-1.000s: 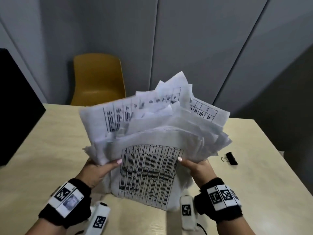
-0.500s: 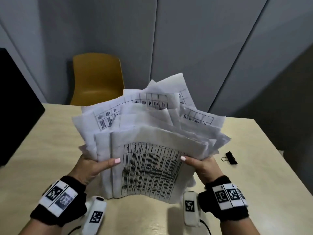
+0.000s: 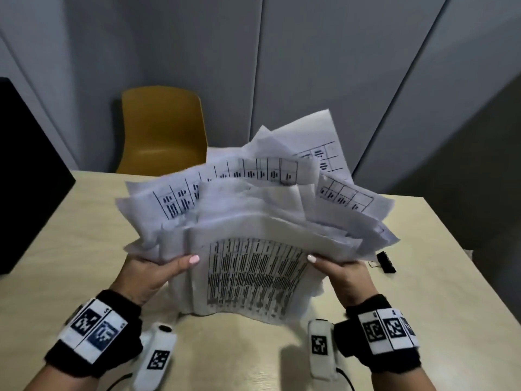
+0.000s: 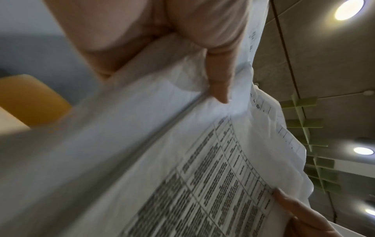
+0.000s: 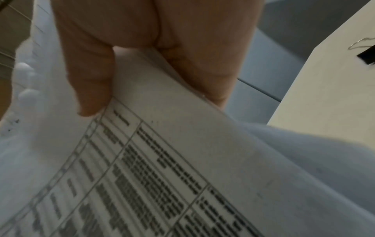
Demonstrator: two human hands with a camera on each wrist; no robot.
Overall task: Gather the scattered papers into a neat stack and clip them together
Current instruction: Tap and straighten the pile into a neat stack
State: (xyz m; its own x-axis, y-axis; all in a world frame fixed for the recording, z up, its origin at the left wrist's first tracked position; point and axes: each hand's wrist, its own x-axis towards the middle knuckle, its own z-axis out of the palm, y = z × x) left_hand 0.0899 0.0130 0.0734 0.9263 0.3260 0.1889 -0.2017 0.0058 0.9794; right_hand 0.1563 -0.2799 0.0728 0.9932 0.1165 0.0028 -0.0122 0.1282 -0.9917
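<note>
Your left hand (image 3: 152, 273) and right hand (image 3: 342, 273) pinch the papers (image 3: 253, 221) upright on the counter (image 3: 70, 249); uneven tapping may spill the fanned sheets.

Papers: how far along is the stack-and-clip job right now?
Done: the papers are gathered off the table into one bundle. In hand: the left hand and right hand grip its two sides and stand it on its lower edge, but the upper edges fan out unevenly, so it is not yet neat. Left: squaring the sheets, then fitting the binder clip, which lies untouched to the right.
</note>
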